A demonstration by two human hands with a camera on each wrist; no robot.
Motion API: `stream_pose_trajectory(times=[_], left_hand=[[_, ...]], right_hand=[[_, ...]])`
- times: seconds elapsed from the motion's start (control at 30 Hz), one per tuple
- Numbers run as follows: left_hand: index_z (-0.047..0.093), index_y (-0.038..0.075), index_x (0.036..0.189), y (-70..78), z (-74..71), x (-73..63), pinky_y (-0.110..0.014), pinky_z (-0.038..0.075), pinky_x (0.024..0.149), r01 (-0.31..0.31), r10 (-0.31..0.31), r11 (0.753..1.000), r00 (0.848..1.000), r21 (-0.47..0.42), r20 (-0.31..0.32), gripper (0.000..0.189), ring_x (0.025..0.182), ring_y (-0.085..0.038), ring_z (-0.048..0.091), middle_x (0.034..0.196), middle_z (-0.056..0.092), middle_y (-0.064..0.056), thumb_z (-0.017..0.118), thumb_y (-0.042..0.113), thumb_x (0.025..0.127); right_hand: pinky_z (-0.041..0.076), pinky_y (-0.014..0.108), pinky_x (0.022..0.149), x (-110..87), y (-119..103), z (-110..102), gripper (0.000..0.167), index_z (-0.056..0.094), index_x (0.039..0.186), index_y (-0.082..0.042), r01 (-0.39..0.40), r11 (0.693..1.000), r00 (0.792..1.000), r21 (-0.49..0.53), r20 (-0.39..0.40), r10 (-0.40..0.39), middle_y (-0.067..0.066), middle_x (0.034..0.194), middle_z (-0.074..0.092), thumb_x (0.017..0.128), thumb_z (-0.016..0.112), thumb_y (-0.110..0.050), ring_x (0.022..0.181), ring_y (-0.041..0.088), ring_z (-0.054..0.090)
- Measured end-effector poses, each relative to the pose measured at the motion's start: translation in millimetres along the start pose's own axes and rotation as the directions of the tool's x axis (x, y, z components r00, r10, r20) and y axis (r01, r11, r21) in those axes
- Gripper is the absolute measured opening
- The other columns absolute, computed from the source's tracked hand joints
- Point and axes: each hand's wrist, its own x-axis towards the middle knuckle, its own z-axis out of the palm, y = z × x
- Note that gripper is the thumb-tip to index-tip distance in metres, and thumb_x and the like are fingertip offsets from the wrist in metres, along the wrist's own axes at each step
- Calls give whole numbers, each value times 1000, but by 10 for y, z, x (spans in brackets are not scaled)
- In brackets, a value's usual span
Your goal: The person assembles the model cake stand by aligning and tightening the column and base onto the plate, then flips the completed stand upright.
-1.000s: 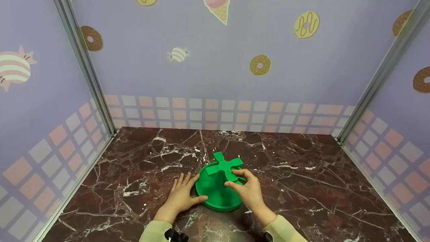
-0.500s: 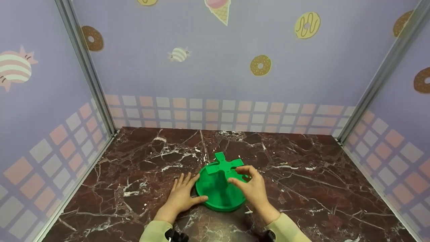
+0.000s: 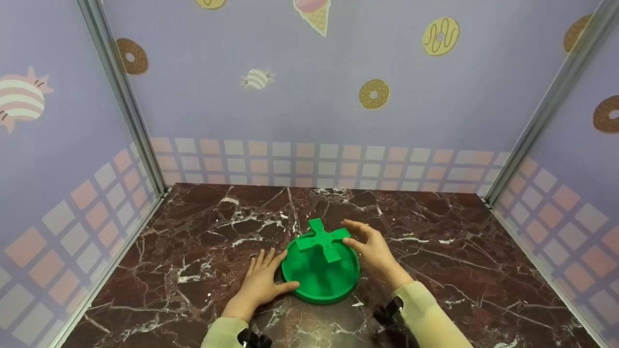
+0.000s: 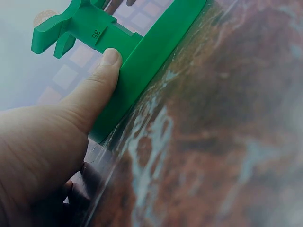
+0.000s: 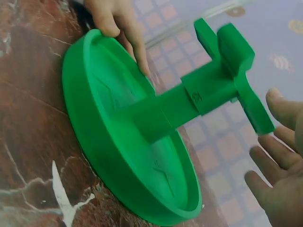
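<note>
A green round tray-like base with a raised rim lies on the tabletop. From its middle rises a square post, topped by a green four-armed cross. The post carries small dark marks. My left hand lies spread along the base's left side, fingers straight, its thumb at the rim. To the right of the cross is my right hand, fingers apart and loosely bent, holding nothing. Its thumb is right beside one arm of the cross.
The dark red marbled tabletop extends around the base. Purple printed walls and grey metal corner posts enclose the back and sides. Black devices sit at both wrists.
My right hand has come away from the near arm of the cross and moved right and slightly outward, its fingers opening. The left hand and the base have stayed in place.
</note>
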Motion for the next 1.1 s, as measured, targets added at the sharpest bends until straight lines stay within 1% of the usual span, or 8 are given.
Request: stream_pose_trajectory(times=[0.07,0.17,0.27,0.43,0.6,0.73,0.97,1.1], left_hand=[[38,18,161,0,0,1,-66,7,129,-2,2,1000,1000,-2,-1,98,159,-48,11,169,25,-23,74,66,84],[38,18,161,2,-2,0,-66,6,130,-3,3,1000,1000,-2,0,98,159,-48,11,170,24,-22,73,66,84],[37,18,161,4,-5,3,-66,6,130,-7,7,1000,1000,1,-3,98,159,-48,11,170,24,-22,73,65,84],[37,18,161,8,-7,2,-66,6,130,-7,7,1000,1000,4,-3,98,159,-48,10,169,24,-23,74,65,84],[37,18,161,7,-1,-2,-66,6,129,-5,5,1000,1000,0,2,98,159,-49,10,169,24,-24,74,65,83],[38,17,161,1,5,-2,-67,6,129,-10,10,1000,1000,4,0,98,158,-49,11,169,24,-24,74,65,83],[39,16,161,-3,12,-9,-67,7,129,-17,17,1000,1000,-1,-17,97,158,-49,11,168,25,-25,74,64,83],[39,16,160,-10,17,-4,-67,7,129,-18,18,1000,1000,-1,-20,97,158,-50,11,168,25,-25,75,64,83]], right_hand=[[53,21,103,15,28,-16,48,56,145,2,-15,1000,999,15,45,14,24,146,59,98,67,-4,136,39,57],[53,13,95,17,54,-28,46,57,144,4,-25,999,998,37,66,22,28,146,57,100,65,-5,132,36,60],[54,13,93,7,65,-33,45,57,143,6,-28,997,998,70,60,24,31,144,57,99,65,-4,126,27,65],[60,22,91,-21,82,-49,44,59,138,9,-47,994,998,95,42,43,29,138,63,97,69,-2,112,10,68],[60,21,86,-64,101,-84,42,64,131,9,-63,993,997,99,55,58,24,127,69,93,74,-4,103,9,69],[59,20,82,-76,120,-104,42,64,128,11,-44,994,994,104,103,34,28,123,69,91,76,-3,98,7,69],[60,24,80,-118,79,-107,45,62,134,9,-28,994,983,103,185,8,31,132,65,93,75,-6,95,6,68],[60,21,82,-143,62,-85,49,60,137,10,-2,994,976,112,215,-23,31,139,61,94,74,-8,102,3,69]])
